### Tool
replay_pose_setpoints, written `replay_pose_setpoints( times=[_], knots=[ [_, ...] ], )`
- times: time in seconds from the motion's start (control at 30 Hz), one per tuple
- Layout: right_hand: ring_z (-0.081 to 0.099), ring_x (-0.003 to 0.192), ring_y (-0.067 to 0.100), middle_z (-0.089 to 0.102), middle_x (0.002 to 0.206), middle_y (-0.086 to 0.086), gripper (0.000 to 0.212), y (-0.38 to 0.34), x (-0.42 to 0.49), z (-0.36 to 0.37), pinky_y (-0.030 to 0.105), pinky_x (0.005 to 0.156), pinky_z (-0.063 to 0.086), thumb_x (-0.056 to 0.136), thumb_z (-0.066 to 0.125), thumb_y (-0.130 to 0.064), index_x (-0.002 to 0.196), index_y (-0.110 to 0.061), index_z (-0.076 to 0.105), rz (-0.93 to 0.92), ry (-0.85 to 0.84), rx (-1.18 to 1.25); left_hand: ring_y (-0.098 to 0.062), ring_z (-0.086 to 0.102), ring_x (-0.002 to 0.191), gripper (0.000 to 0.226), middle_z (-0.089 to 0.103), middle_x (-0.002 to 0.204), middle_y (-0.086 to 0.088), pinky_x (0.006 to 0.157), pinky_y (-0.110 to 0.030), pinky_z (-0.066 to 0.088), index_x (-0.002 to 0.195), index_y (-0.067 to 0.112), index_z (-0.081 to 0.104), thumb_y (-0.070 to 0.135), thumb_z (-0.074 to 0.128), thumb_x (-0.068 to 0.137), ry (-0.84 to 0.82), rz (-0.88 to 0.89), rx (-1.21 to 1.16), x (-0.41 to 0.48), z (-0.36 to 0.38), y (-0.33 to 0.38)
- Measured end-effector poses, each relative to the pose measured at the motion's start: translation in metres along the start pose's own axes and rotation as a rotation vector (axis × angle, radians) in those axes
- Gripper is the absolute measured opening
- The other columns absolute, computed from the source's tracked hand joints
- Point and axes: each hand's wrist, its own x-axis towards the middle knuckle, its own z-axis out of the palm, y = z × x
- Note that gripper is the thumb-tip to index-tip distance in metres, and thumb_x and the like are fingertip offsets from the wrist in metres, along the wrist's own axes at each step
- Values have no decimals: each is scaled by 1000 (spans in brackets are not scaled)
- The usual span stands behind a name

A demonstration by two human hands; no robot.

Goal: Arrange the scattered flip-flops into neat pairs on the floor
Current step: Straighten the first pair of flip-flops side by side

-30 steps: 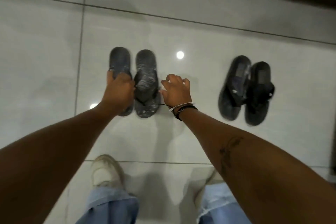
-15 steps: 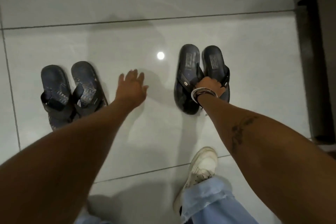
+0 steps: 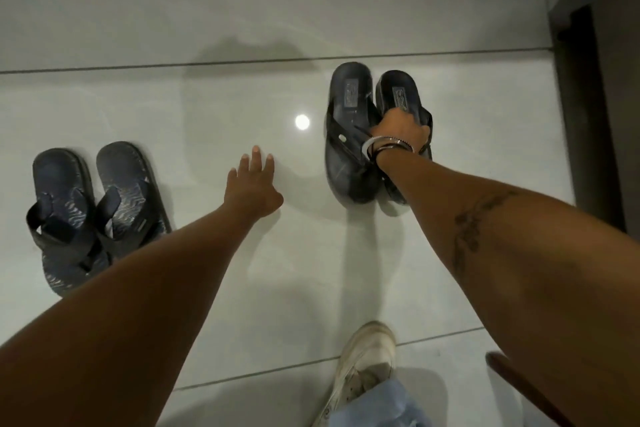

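Two pairs of dark flip-flops lie on the pale tiled floor. The patterned blue-grey pair (image 3: 91,215) sits side by side at the left, untouched. The black pair (image 3: 349,128) lies at the right. My right hand (image 3: 398,130) is closed on the strap area of the right black flip-flop (image 3: 401,94), which is pressed against its mate. My left hand (image 3: 252,184) hovers between the two pairs with fingers spread, holding nothing.
A dark wall base runs along the top, and a dark door frame or furniture edge (image 3: 585,114) stands at the right. My white shoe (image 3: 367,360) and light blue trouser leg are at the bottom. A ceiling-light reflection glints on the tile.
Both hands left the blue-grey pair. The view shifted right, my right hand reached the black pair and closed on its right flip-flop; my left hand drifted open into the gap.
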Motion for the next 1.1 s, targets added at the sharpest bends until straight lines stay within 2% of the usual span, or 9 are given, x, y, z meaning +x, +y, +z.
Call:
replay_pose_setpoints(
  times=[0.3,0.53,0.6,0.7,0.77,0.87,0.93,1.0,1.1],
  knots=[
    [64,94,31,71,95,10,11,-29,9,2,43,94,41,88,62,-16,94,-10,67,85,-35,99,-37,0,148,81,-8,162,-16,118,-49,15,153,14,4,30,49,88,5,20,16,0,3,-4],
    [64,94,33,71,95,14,14,-36,9,16,46,95,44,91,56,-17,91,-7,66,62,-28,26,-30,2,149,75,-5,163,-12,120,-49,6,154,15,6,27,45,91,-30,48,-31,-2,-6,-11],
    [60,102,35,67,104,18,25,-36,7,22,52,97,42,91,55,-27,96,-5,64,38,-33,9,-24,13,148,67,8,163,-9,121,-48,6,153,15,13,26,42,94,52,55,-138,-11,-12,-19],
    [51,111,37,57,116,19,38,-33,-22,29,57,97,34,82,58,-38,105,-8,62,-65,23,-31,-23,36,139,53,38,154,-9,119,-46,15,145,15,39,25,47,94,310,-21,-276,-36,-20,-43],
    [50,107,37,54,113,20,37,-34,-57,35,53,92,35,79,57,-35,103,-6,61,-221,105,-47,-31,54,120,38,58,132,-13,107,-47,32,126,11,58,23,49,91,502,-156,-213,-58,-28,-69],
    [52,107,34,55,120,17,35,-50,-120,48,47,88,35,77,57,-26,108,-10,60,-497,145,1,-37,57,95,26,63,106,-17,87,-45,40,104,4,65,20,50,89,633,-388,-161,-86,-40,-117],
    [52,117,32,53,132,16,43,-73,-160,60,47,94,35,79,58,-23,119,-10,57,-663,45,40,-37,54,101,31,61,111,-18,91,-47,38,105,2,65,27,51,90,583,-569,-156,-101,-45,-153],
    [39,134,28,37,149,15,54,-93,-190,76,50,107,27,85,56,-26,136,-10,43,-785,-162,-55,-36,51,108,39,61,114,-17,97,-49,35,104,5,66,39,54,88,421,-694,-146,-112,-43,-182],
    [9,147,26,5,160,11,89,-117,-216,102,53,117,16,82,65,-45,148,-13,14,-737,-416,-299,-29,56,93,31,67,88,-8,104,-48,30,89,15,66,44,61,82,188,-656,-199,-117,-38,-209]
  ],
)
